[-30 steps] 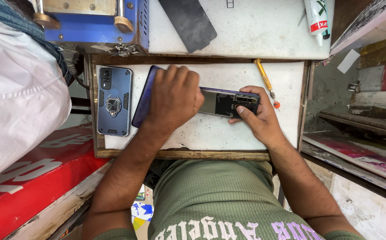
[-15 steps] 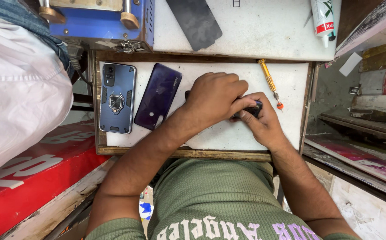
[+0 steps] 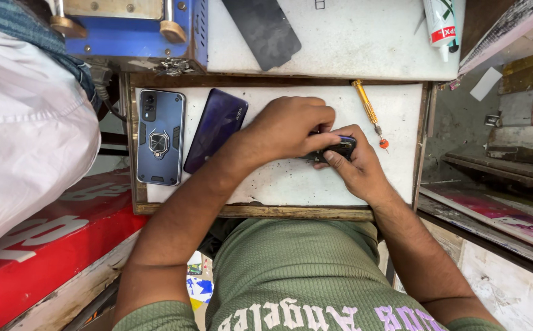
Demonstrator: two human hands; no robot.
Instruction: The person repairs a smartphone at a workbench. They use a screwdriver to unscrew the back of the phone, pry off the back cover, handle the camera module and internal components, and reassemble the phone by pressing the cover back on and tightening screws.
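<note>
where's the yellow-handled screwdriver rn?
In the head view, the yellow-handled screwdriver lies untouched on the white work mat, at its upper right, just above and to the right of the right hand and the dark phone it holds.

Single view, head-worn camera. Looks almost straight down from above the person's chest onto a small white work board (image 3: 315, 184) in a wooden frame. Close range: forearms and green shirt (image 3: 303, 270) fill the lower half; a blue machine (image 3: 156, 37) sits along the top edge. No second view.
</note>
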